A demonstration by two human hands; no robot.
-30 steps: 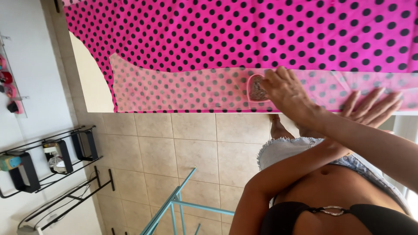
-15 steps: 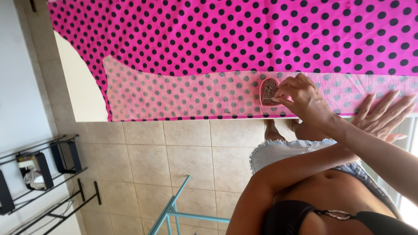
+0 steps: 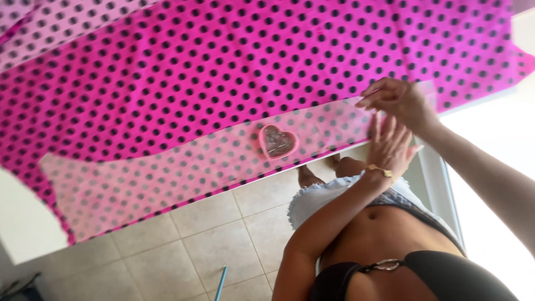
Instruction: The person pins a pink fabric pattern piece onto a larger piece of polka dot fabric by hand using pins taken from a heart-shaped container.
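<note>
A white table point(image 3: 22, 223) is seen, and most of it is covered by a big pink cloth point(image 3: 223, 72) with black dots. The picture looks turned over, because the head is bent far down. Past the table edge, a floor point(image 3: 184, 245) of light brown tiles is seen, and bright light is seen at the right side. A thin blue bar point(image 3: 221, 281) is seen low over the floor. A see-through paper shape point(image 3: 184, 167) is laid flat on the cloth, along the near edge, so the dots look pale through it. A small pink heart-shaped box point(image 3: 277, 141) is set on the paper, near the table edge. Something small and shiny is seen inside the box, but what it is cannot be told. The left hand point(image 3: 390, 147) is laid flat on the paper, just right of the box, with the fingers straight and a little spread. A gold bracelet point(image 3: 379, 170) is worn on that wrist. The right hand point(image 3: 397, 100) is held just above the left hand, at the far end of the paper. Its fingers are bent and pressed close together at the tips, like a pinch, but what is pinched cannot be told.
</note>
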